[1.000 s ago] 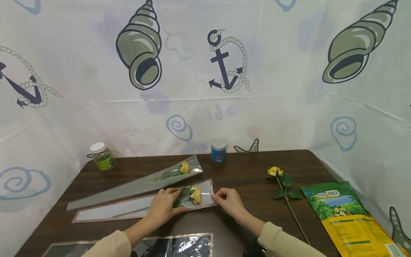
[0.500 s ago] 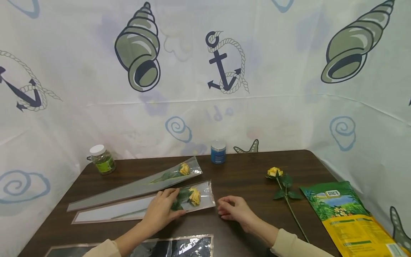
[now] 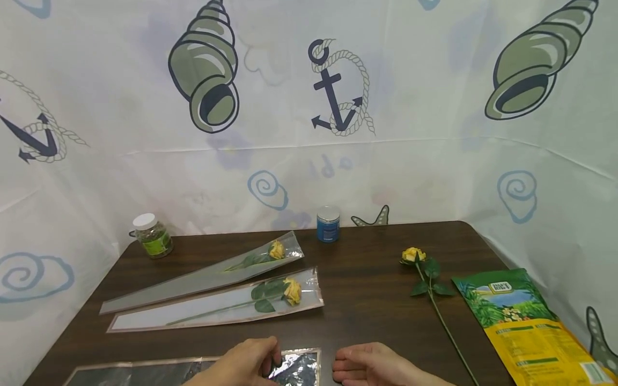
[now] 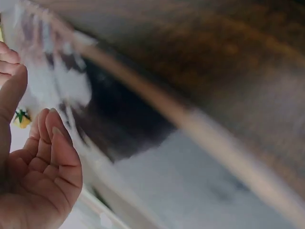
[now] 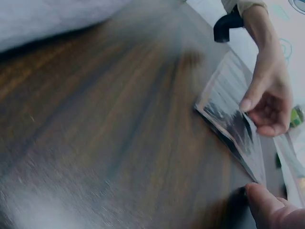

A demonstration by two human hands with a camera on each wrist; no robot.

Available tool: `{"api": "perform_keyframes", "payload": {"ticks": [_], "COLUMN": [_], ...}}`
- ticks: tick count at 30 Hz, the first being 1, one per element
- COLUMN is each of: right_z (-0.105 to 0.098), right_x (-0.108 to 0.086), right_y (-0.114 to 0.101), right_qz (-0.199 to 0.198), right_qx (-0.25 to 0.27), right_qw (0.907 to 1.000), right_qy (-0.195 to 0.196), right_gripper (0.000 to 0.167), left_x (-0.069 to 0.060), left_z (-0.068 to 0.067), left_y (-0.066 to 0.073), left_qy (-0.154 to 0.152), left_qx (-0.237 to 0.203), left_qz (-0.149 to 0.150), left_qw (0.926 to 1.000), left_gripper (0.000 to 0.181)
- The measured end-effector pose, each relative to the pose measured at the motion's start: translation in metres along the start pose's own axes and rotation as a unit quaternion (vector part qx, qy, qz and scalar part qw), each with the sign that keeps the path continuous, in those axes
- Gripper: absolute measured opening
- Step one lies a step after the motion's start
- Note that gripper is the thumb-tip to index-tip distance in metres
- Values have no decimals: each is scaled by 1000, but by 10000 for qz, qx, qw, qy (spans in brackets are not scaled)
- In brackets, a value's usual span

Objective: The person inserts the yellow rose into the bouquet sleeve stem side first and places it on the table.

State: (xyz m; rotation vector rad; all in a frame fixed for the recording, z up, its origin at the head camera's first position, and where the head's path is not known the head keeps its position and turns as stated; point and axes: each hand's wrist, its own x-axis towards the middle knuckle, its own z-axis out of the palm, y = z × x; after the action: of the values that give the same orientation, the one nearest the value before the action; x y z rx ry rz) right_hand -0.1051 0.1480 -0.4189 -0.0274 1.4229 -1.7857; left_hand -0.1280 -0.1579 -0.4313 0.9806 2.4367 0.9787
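In the head view my left hand (image 3: 241, 363) hovers over a flat dark clear-fronted flower sleeve (image 3: 159, 371), fingers loosely bent and holding nothing. Its palm (image 4: 40, 176) shows in the left wrist view beside the shiny film, with nothing in it. My right hand (image 3: 369, 365) is just right of the sleeve's wide end, fingers together and apart from it. Behind them lies a white-backed sleeve (image 3: 145, 320) containing a yellow rose (image 3: 292, 291) with green leaves. A second filled sleeve, grey (image 3: 178, 281), holds another yellow rose (image 3: 277, 250).
At right lies a loose yellow rose (image 3: 413, 254) with a long stem, beside a green and yellow bag (image 3: 526, 332). Along the back edge of the brown table (image 3: 372, 257) stand a white-lidded jar (image 3: 155, 237) and a blue tin (image 3: 328, 225).
My left hand has let go of the white-backed sleeve with the rose and come back over the dark sleeve. The right hand has left that sleeve's end and moved toward me.
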Motion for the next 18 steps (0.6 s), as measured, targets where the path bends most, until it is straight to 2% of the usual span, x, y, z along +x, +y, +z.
{"api": "perform_keyframes", "payload": {"ticks": [3, 9, 14, 18], "right_z": [3, 12, 16, 16], "right_x": [-1, 3, 7, 11], "right_y": [3, 6, 8, 10], "right_qz": [155, 377, 194, 3], "right_qx": [-123, -134, -353, -654], "right_qw": [9998, 9992, 9991, 9978], "right_qy": [37, 96, 140, 75], "right_gripper": [52, 49, 46, 45], "left_x": [-1, 0, 2, 3], "left_z": [5, 11, 12, 13], "left_y": [-3, -4, -5, -7], "left_qy": [65, 261, 330, 422], "left_qx": [-78, 81, 58, 216], "left_qz": [-240, -274, -285, -82], "left_qw": [9997, 9993, 9990, 9988], "left_gripper": [32, 30, 32, 35]}}
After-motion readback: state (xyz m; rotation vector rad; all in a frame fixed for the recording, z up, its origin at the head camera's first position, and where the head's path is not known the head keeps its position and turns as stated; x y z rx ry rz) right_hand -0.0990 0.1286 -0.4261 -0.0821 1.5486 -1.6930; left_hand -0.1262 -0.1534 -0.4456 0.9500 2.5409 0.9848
